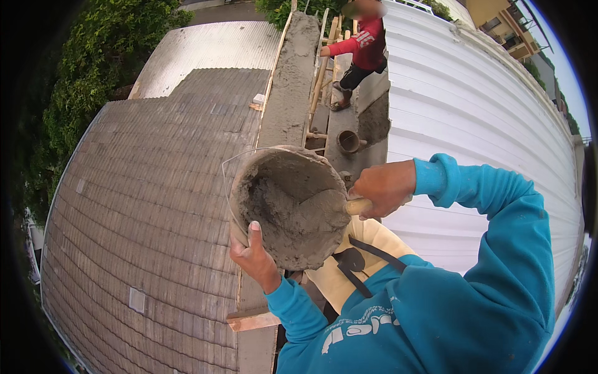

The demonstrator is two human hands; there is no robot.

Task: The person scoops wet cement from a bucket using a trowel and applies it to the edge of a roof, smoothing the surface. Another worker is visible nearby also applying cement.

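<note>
A round bucket (293, 255) caked with grey mortar is tilted so that its mouth shows. My left hand (254, 257) grips its lower left rim, the thumb over the edge and the other fingers mostly hidden behind the wall. Wet mortar (280, 215) lies inside. My right hand (383, 189) is closed round the wooden handle of a trowel (359, 206). The trowel's mortar-coated blade rests in the bucket against the mix. A thin wire bail (225, 177) loops out on the bucket's left side.
Beyond the bucket runs a narrow strip of wet mortar (289, 81) edged with boards. A person in a red top (367, 47) stands beside it, near a second bucket (350, 142). Tiled roofing (156, 206) slopes at left; white metal roofing (461, 112) lies right. A wooden plank (254, 320) juts out below.
</note>
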